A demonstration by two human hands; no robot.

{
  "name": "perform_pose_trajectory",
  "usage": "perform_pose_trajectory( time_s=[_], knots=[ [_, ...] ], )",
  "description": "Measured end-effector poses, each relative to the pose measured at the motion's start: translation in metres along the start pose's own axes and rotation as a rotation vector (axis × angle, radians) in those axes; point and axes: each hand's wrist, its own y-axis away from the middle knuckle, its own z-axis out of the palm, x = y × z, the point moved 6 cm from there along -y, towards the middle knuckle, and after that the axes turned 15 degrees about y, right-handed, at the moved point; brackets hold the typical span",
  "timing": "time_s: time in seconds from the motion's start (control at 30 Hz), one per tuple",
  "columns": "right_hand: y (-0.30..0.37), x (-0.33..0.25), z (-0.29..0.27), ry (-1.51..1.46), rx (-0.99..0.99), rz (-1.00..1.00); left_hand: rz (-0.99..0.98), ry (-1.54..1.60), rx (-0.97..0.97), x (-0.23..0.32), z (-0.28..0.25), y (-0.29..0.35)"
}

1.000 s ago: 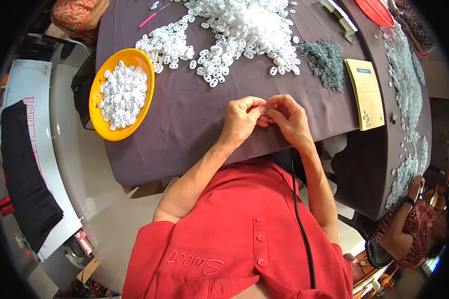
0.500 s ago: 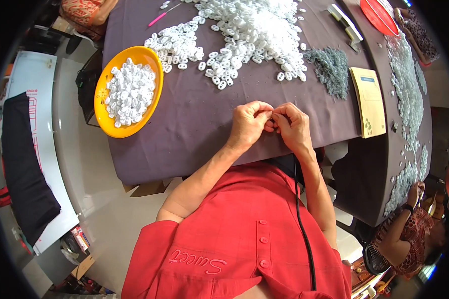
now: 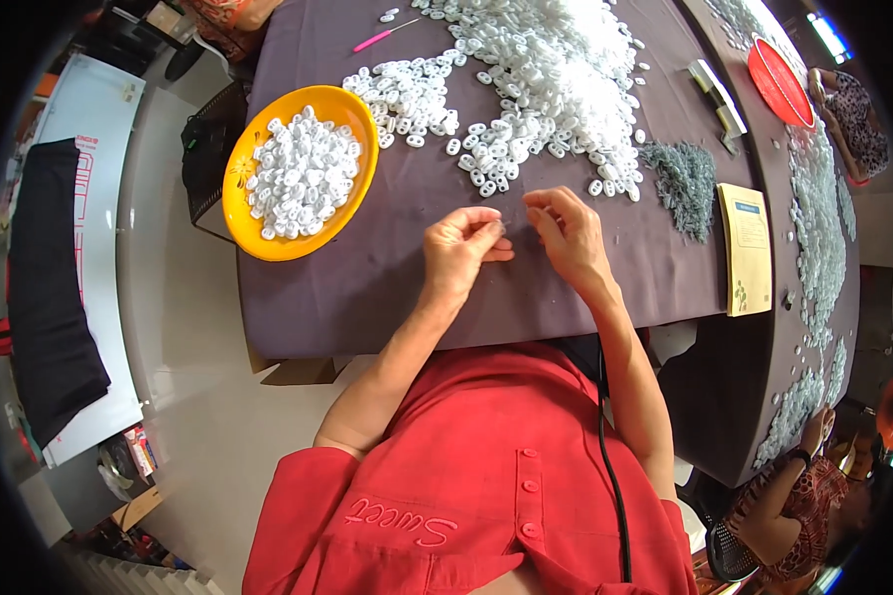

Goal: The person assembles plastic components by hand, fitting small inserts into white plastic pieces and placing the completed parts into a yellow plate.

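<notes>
While my left hand (image 3: 461,248) pinches something tiny between thumb and fingertips, too small to identify, I'd keep it low over the purple tablecloth (image 3: 367,297), well apart from the yellow bowl (image 3: 243,223) of white plastic pieces. My right hand (image 3: 566,233) hovers just beside, fingers curled, seemingly empty. Beyond lies the loose white pile (image 3: 556,79), then grey bits (image 3: 685,183) and a yellow booklet (image 3: 749,248).

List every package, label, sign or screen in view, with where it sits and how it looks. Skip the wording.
Yellow card: flat on the dark table, right of the right hand; tall rectangle with a small blue patch on top and a green mark low down.
White panel: far left, off the table; long, with red print along its edge, partly under black cloth.
No screens show.
</notes>
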Motion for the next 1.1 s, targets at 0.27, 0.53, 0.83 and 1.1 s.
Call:
perform_pose_trajectory(
  time_s=[0.27, 0.53, 0.83, 1.1],
  knots=[
    [-0.033, -0.035, 0.034, 0.388, -0.023, -0.299, 0.039, 0.049, 0.116, 0.019, -0.032, 0.0],
    [-0.03, -0.035, 0.036, 0.457, -0.153, -0.294, 0.071, 0.07, 0.115, 0.018, -0.031, -0.001],
    [-0.004, -0.022, 0.022, 0.425, -0.111, -0.276, 0.02, 0.04, 0.103, 0.009, -0.016, 0.003],
    [0.027, 0.025, 0.001, -0.54, -0.018, 0.418, -0.108, 0.118, -0.008, -0.019, 0.013, 0.002]
  ],
)
